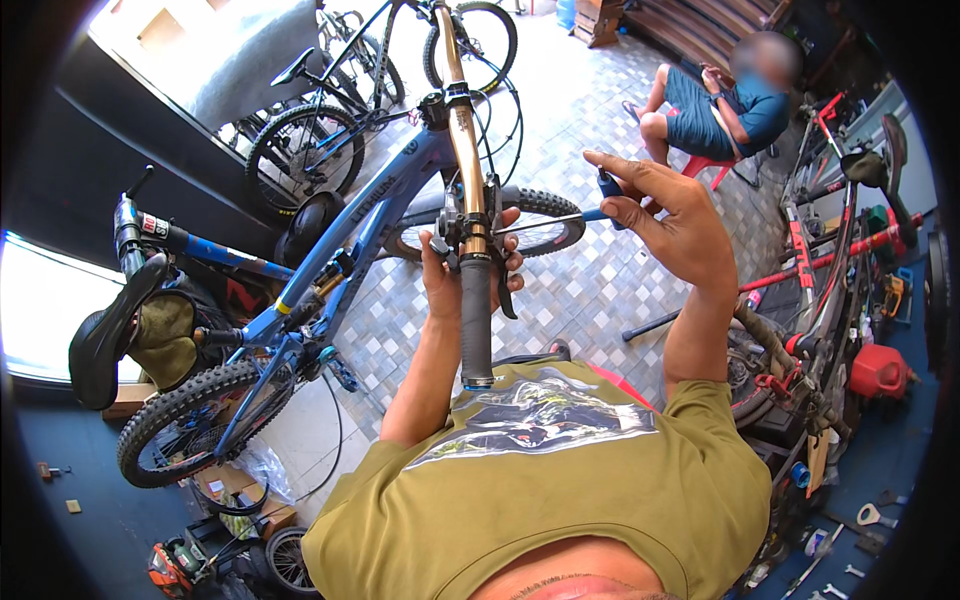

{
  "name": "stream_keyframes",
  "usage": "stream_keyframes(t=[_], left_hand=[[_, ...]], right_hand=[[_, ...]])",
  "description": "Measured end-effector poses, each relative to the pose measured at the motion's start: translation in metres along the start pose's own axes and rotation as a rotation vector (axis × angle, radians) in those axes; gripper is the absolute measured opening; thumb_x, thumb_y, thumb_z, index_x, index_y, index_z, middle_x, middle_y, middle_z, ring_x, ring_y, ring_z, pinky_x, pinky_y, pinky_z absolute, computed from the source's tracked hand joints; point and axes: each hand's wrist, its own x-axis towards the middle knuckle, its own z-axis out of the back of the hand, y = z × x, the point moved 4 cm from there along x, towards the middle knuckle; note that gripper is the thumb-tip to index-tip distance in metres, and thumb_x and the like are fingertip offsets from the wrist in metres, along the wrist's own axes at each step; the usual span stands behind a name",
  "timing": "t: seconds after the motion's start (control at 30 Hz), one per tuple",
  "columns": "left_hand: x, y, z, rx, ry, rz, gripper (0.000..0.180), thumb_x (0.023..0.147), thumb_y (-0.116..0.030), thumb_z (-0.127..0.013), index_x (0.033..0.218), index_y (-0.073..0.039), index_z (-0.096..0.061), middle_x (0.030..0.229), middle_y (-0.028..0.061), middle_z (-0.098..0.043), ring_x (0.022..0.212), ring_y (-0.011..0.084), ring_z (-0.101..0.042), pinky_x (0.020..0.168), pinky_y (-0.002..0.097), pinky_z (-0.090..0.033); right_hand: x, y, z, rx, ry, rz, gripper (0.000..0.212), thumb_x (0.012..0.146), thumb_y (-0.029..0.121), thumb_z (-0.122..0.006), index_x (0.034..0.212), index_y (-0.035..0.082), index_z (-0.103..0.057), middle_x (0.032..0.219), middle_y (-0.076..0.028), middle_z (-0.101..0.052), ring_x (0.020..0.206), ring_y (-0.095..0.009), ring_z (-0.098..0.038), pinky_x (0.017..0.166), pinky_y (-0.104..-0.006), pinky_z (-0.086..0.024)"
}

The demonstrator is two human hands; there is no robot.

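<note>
A blue mountain bike [395, 185] stands in front of me, its gold handlebar [465, 150] running toward my chest and ending in a black rubber grip [476, 325]. Around the brake lever [507, 300] and its clamp, just beyond the grip, my left hand [442, 275] is closed from below; the bar hides part of its fingers. My right hand [665, 215] pinches a blue-handled T-handle hex key [608, 192], index finger stretched along the top. The key's thin shaft points left, its tip at the lever clamp. Whether the tip sits in a bolt I cannot tell.
Other bikes [310, 150] stand at the far left. A person [735, 115] sits on a red chair at the far right. Red bike frames [800, 260] and a red fuel can [880, 371] crowd the right side. Cardboard boxes [240, 490] lie lower left; tools hang lower right.
</note>
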Motion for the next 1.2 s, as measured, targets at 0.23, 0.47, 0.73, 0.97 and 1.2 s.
stream_keyframes(t=[0.23,0.47,0.73,0.97,1.2], left_hand=[[-0.002,-0.004,-0.010,0.043,-0.062,-0.012,0.123,0.088,-0.088,-0.050,0.159,0.011,-0.030,0.117,0.0139,-0.059,0.105,0.0260,-0.058,0.082,0.0401,-0.050],[0.002,0.001,-0.017,-0.036,-0.039,-0.035,0.119,0.090,-0.081,-0.053,0.159,0.013,-0.029,0.120,0.0141,-0.059,0.110,0.0265,-0.055,0.085,0.0416,-0.050],[0.003,0.002,-0.017,-0.036,-0.032,-0.043,0.120,0.088,-0.082,-0.054,0.158,0.013,-0.030,0.118,0.0133,-0.058,0.108,0.0261,-0.054,0.085,0.0414,-0.049],[0.004,0.002,-0.017,-0.042,-0.023,-0.037,0.119,0.088,-0.080,-0.055,0.158,0.013,-0.030,0.118,0.0140,-0.060,0.107,0.0259,-0.054,0.085,0.0415,-0.049],[0.003,0.003,-0.015,-0.095,-0.032,-0.028,0.117,0.088,-0.082,-0.051,0.160,0.009,-0.031,0.118,0.0141,-0.061,0.105,0.0254,-0.059,0.087,0.0446,-0.049]], right_hand=[[-0.005,0.005,0.000,0.005,-0.035,-0.022,0.047,0.094,0.017,-0.080,0.140,0.014,-0.070,0.091,-0.008,-0.072,0.069,-0.014,-0.065,0.065,-0.0315,-0.052],[-0.004,0.010,0.002,-0.053,-0.064,0.021,0.045,0.096,0.020,-0.078,0.139,0.014,-0.070,0.089,-0.007,-0.073,0.068,-0.014,-0.067,0.065,-0.0316,-0.052],[-0.001,0.010,0.000,-0.035,-0.111,-0.067,0.037,0.098,0.021,-0.077,0.133,0.014,-0.067,0.070,-0.003,-0.068,0.060,-0.012,-0.063,0.063,-0.0273,-0.047],[0.000,-0.001,0.000,-0.047,-0.064,-0.139,0.024,0.101,0.018,-0.073,0.124,0.011,-0.069,0.065,0.000,-0.062,0.059,-0.008,-0.059,0.059,-0.0244,-0.043],[-0.014,0.002,0.013,-0.017,0.105,0.042,0.053,0.087,0.003,-0.080,0.138,0.012,-0.069,0.098,-0.007,-0.074,0.078,-0.017,-0.070,0.068,-0.0314,-0.056]])
